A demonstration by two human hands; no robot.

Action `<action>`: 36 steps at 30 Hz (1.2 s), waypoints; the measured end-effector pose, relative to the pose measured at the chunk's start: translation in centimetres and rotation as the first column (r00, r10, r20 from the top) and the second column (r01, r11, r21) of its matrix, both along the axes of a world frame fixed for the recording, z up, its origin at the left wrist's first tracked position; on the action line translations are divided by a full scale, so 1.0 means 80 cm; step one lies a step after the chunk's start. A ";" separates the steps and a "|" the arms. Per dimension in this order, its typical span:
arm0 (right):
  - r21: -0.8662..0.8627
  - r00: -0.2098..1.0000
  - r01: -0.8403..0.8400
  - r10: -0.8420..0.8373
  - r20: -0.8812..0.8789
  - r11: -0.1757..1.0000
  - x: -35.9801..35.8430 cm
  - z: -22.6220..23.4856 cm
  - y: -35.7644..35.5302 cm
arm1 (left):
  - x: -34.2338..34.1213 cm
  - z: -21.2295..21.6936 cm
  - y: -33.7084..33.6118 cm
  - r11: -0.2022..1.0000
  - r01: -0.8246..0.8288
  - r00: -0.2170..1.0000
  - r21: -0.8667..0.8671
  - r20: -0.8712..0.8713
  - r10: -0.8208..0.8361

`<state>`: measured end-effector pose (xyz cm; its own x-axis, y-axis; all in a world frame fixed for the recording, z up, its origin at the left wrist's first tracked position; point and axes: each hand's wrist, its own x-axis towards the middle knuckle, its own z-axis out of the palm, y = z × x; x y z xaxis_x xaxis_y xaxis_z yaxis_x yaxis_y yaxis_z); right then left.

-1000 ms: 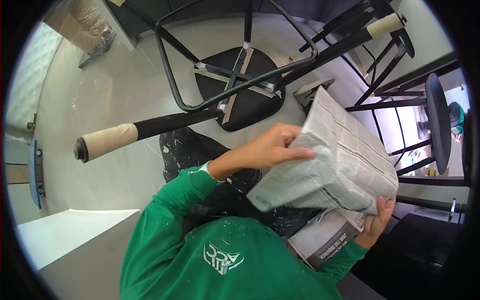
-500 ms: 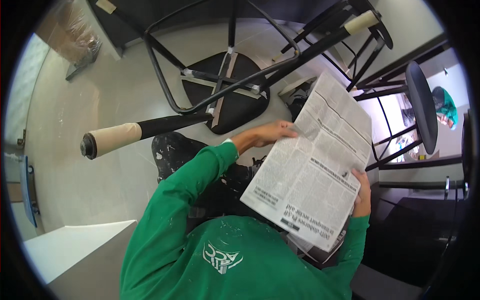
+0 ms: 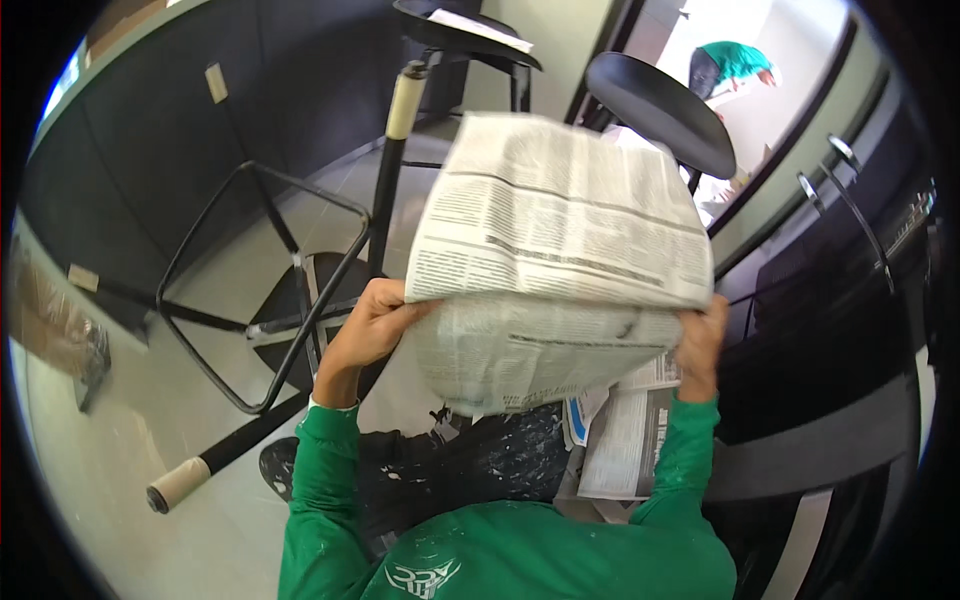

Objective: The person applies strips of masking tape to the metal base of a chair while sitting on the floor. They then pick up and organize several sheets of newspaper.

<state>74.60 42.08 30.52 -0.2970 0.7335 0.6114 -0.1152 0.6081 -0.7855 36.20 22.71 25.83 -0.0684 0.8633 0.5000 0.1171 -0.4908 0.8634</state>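
I see a folded newspaper [image 3: 555,270] held up between both hands, above the lap, top sheet bending over toward me. Left hand [image 3: 372,325] is clamped on its left edge, fingers curled round the fold. Right hand [image 3: 700,340] grips the right edge, thumb side tucked behind the paper. Both arms in green sleeves. Below the right hand, more newspaper sheets [image 3: 625,440] lie on the paint-spattered dark trousers [image 3: 480,465]. Left of the left hand, an overturned black stool [image 3: 290,300] lies on the pale floor [image 3: 120,440], legs pointing out; one leg end wrapped in tan tape [image 3: 178,484] sits low left, another taped leg [image 3: 404,100] points up past the paper. Beyond the paper, an upright black stool seat [image 3: 660,110]. Far past the right hand, another person in green [image 3: 735,62] bends in a doorway. Dark cabinets [image 3: 840,290] stand to the right.
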 end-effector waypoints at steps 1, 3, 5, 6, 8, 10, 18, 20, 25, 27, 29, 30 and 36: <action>-0.131 0.984 0.170 -0.175 -0.026 0.977 0.011 -0.051 0.039 | 0.003 -0.026 0.032 0.996 0.003 0.996 -0.089 0.088 0.005; -0.352 0.998 0.055 -0.059 0.001 0.934 -0.012 -0.096 0.074 | 0.003 -0.075 0.074 0.978 0.018 0.986 -0.209 0.165 0.018; -0.440 0.998 -0.028 -0.002 -0.066 0.898 -0.046 -0.111 0.071 | -0.012 -0.078 0.091 0.969 0.052 0.952 -0.242 0.306 0.026; -0.327 0.989 0.137 -0.146 -0.003 0.935 -0.050 -0.109 0.064 | -0.009 -0.072 0.088 0.972 0.022 0.960 -0.233 0.277 0.045; 0.072 0.955 0.296 -0.296 -0.011 0.952 -0.049 -0.103 0.060 | -0.007 -0.060 0.076 0.980 -0.011 0.954 -0.199 0.291 0.070; 0.145 0.951 0.304 -0.290 -0.107 0.942 -0.048 -0.073 0.032 | -0.002 -0.054 0.078 0.990 0.042 0.917 -0.133 0.398 0.015; 0.447 0.920 0.389 -0.314 -0.235 0.806 -0.053 0.014 -0.012 | -0.037 -0.028 0.095 0.997 -0.078 0.945 -0.008 0.318 0.077; 0.569 0.904 0.428 -0.344 -0.256 0.702 -0.039 0.023 -0.024 | -0.014 0.007 0.079 0.990 -0.041 0.897 0.137 0.442 -0.024; 0.676 0.944 0.311 -0.302 -0.136 0.668 -0.041 0.037 0.027 | -0.002 0.011 0.118 0.987 -0.147 0.804 0.070 0.589 0.078; 0.521 0.987 0.125 -0.161 0.024 0.844 -0.035 0.026 0.035 | -0.003 0.004 0.131 0.976 -0.217 0.766 0.023 0.624 0.155; 0.506 0.987 0.107 -0.152 0.049 0.856 -0.039 0.027 0.031 | -0.034 -0.018 0.127 0.994 -0.094 0.893 0.056 0.445 0.060; 0.371 0.988 0.093 -0.131 0.077 0.924 -0.040 0.030 0.025 | -0.048 -0.020 0.130 0.995 -0.032 0.902 0.099 0.432 -0.014; 0.190 0.968 -0.184 0.144 0.207 0.964 -0.025 0.029 0.054 | -0.037 -0.001 0.135 0.994 -0.112 0.869 0.009 0.486 0.093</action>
